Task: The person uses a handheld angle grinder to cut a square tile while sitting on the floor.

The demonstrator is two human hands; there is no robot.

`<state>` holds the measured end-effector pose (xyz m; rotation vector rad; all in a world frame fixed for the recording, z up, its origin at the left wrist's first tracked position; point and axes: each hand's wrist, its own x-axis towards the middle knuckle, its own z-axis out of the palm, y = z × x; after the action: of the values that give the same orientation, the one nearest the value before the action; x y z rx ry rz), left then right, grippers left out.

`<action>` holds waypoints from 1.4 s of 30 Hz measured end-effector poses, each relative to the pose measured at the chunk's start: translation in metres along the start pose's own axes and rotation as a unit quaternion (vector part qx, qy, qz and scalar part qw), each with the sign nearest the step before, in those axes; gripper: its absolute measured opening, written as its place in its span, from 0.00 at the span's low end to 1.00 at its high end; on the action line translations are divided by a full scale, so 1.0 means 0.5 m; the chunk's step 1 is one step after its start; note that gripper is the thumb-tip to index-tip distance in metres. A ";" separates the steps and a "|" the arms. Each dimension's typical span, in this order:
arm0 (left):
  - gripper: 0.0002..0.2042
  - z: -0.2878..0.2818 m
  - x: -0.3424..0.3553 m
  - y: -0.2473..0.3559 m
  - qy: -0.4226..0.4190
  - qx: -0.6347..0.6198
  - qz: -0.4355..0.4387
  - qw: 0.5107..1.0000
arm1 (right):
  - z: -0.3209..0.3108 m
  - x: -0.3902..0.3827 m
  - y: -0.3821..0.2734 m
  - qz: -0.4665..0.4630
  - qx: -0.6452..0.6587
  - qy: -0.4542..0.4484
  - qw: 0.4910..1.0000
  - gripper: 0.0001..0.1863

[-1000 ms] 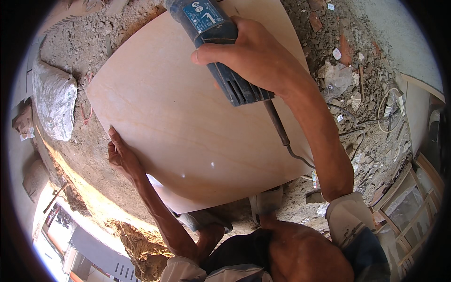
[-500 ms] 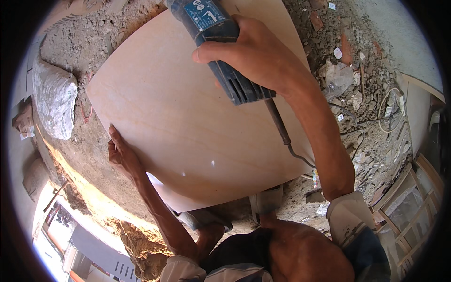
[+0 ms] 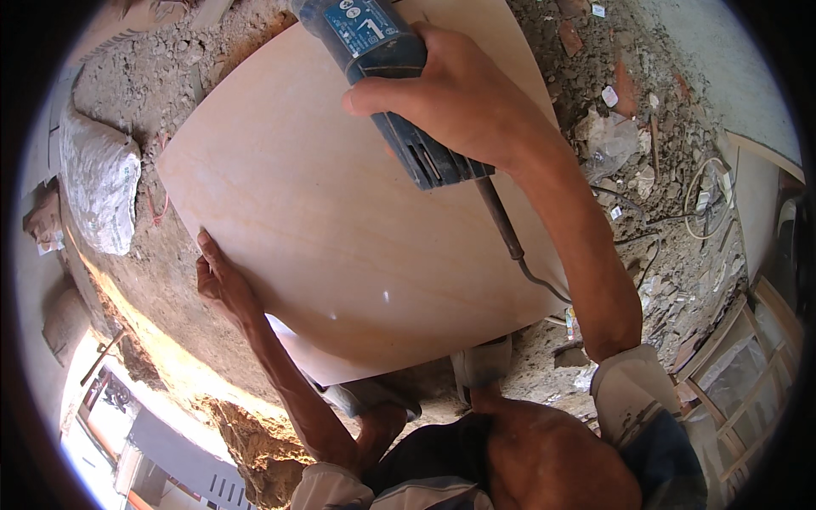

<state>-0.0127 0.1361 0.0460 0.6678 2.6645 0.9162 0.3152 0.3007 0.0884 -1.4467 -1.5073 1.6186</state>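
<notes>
A large beige tile [image 3: 280,204] with a glossy, faintly veined face lies in front of me, its near edge just over my shoes. My right hand [image 3: 467,93] is wrapped around the body of a blue angle grinder [image 3: 361,38], thumb across its left side. The grinder's front end is at the upper border of the view, so its disc cannot be seen. From its rear a power cord [image 3: 501,221] runs down over the tile toward the right. At the tile's left edge, my left hand [image 3: 223,276] grips with the thumb on top and the other fingers curled at the rim.
Rubble [image 3: 671,263] with broken bits and loose cable covers the ground on the right. A whitish plastic sack [image 3: 98,183] stands at the left. Wooden frames [image 3: 739,374] lean at the lower right. Near my left forearm is a broken earthen edge [image 3: 246,425].
The grinder and my right hand have shifted very slightly up and left. My left hand stays at the same spot on the tile's edge.
</notes>
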 end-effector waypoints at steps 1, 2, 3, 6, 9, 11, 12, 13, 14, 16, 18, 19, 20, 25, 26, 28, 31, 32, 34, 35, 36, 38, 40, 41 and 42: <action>0.33 0.000 -0.002 0.003 0.002 0.000 -0.005 1.000 | 0.001 0.000 -0.003 -0.006 -0.001 0.003 1.000 0.22; 0.33 0.000 -0.004 0.006 0.001 0.000 -0.005 1.000 | 0.001 0.000 -0.006 -0.014 0.004 0.009 1.000 0.21; 0.33 0.000 -0.005 0.009 0.000 0.000 -0.006 1.000 | 0.002 0.001 -0.010 -0.023 0.009 0.015 1.000 0.21; 0.33 -0.001 -0.004 0.007 0.000 -0.003 -0.004 1.000 | -0.003 -0.004 -0.018 -0.039 -0.019 0.020 0.999 0.20; 0.33 -0.001 0.002 0.000 0.004 -0.001 -0.004 1.000 | -0.004 -0.017 -0.023 -0.033 -0.051 0.027 0.998 0.20; 0.33 0.000 0.002 0.001 0.006 0.001 -0.004 1.000 | -0.001 -0.019 -0.019 -0.034 -0.044 0.038 0.998 0.25; 0.33 0.001 0.001 0.003 0.007 0.001 -0.003 1.000 | 0.005 -0.018 -0.012 -0.039 -0.028 0.045 0.998 0.29; 0.33 0.002 0.000 0.004 0.008 0.001 -0.002 1.000 | 0.008 -0.017 -0.009 -0.045 -0.013 0.052 0.998 0.33; 0.34 0.000 0.001 0.001 -0.002 0.008 -0.010 1.000 | 0.006 -0.018 -0.011 -0.036 -0.013 0.046 0.998 0.33; 0.38 -0.004 0.009 -0.009 -0.022 0.023 -0.027 0.999 | 0.003 -0.020 -0.016 -0.019 -0.014 0.033 0.999 0.34; 0.38 -0.005 0.015 -0.017 -0.024 0.018 -0.028 0.999 | 0.003 -0.022 -0.017 -0.021 -0.024 0.041 0.999 0.32; 0.38 -0.005 0.017 -0.019 -0.024 0.015 -0.029 0.999 | 0.003 -0.024 -0.017 -0.022 -0.029 0.044 0.998 0.31; 0.38 -0.007 0.017 -0.018 -0.026 0.013 -0.027 0.999 | 0.004 -0.027 -0.020 -0.028 -0.032 0.047 0.998 0.30; 0.37 -0.006 0.022 -0.014 -0.033 0.018 -0.010 0.999 | -0.025 -0.047 -0.054 -0.037 0.003 -0.005 0.999 0.26; 0.35 -0.002 0.026 -0.025 -0.025 -0.005 0.000 1.000 | -0.028 -0.046 -0.060 -0.040 0.002 -0.009 0.999 0.26; 0.31 0.002 0.031 -0.045 -0.009 -0.051 0.021 0.998 | -0.029 -0.048 -0.076 -0.045 0.002 -0.017 0.999 0.26; 0.32 0.004 0.018 -0.017 0.000 -0.054 0.009 0.998 | -0.007 -0.053 -0.074 -0.056 -0.068 0.045 0.995 0.27; 0.32 0.002 0.020 -0.018 -0.006 -0.040 0.003 0.999 | -0.007 -0.054 -0.070 -0.049 -0.044 0.033 0.997 0.27; 0.32 -0.001 0.025 -0.021 -0.018 -0.012 -0.008 1.000 | 0.001 -0.049 -0.054 -0.036 -0.013 0.040 0.998 0.29; 0.31 -0.002 0.020 -0.017 -0.016 -0.020 -0.002 1.000 | 0.004 -0.045 -0.048 -0.028 0.002 0.042 0.999 0.29; 0.31 -0.003 0.012 -0.011 -0.015 -0.028 0.003 1.000 | 0.005 -0.042 -0.047 -0.024 0.000 0.044 0.999 0.29; 0.31 -0.004 0.009 -0.013 -0.010 -0.037 0.013 0.999 | 0.008 -0.038 -0.046 -0.017 -0.005 0.048 0.999 0.28; 0.32 -0.004 0.012 -0.027 -0.003 -0.040 0.022 0.999 | 0.011 -0.034 -0.040 -0.015 0.006 0.046 0.999 0.27; 0.32 -0.005 0.009 -0.029 -0.004 -0.048 0.022 0.999 | 0.014 -0.032 -0.034 -0.013 0.013 0.044 0.999 0.27; 0.32 -0.005 0.005 -0.031 -0.005 -0.055 0.021 0.998 | 0.016 -0.029 -0.033 -0.013 0.015 0.045 0.999 0.27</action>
<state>-0.0211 0.1253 0.0380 0.7030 2.5773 1.0599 0.3077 0.2889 0.1071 -1.4577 -1.4406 1.5330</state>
